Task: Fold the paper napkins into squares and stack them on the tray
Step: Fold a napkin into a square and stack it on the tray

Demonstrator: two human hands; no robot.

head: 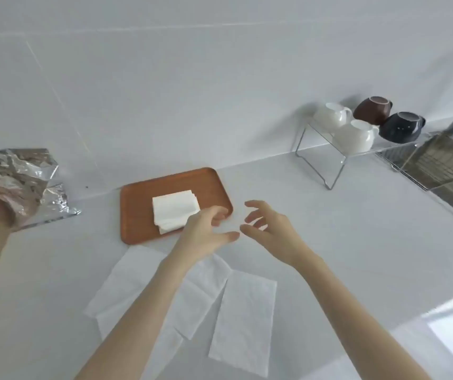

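Both hands are hovering bare over the white counter [356, 229] with fingers spread and curled, gripping nothing; the left hand [206, 231] is hanging over the near right corner of the tray [137, 198], its fingertips just beside the napkin stack, while the right hand [272, 231] is floating next to it, the two thumbs nearly meeting. One stack of folded square napkins [174, 211] is sitting on the single brown tray; I cannot count its layers. Nearer me, three unfolded napkins are lying flat and overlapping: one on the left [126, 286], one in the middle [200, 294] and one on the right [244, 322]. Further out, one crumpled foil bag [19, 182] is resting at the left, and four upturned cups are perching on a wire rack [318, 165] at the right: two white [354, 135], one brown [372, 111], one dark [400, 127]
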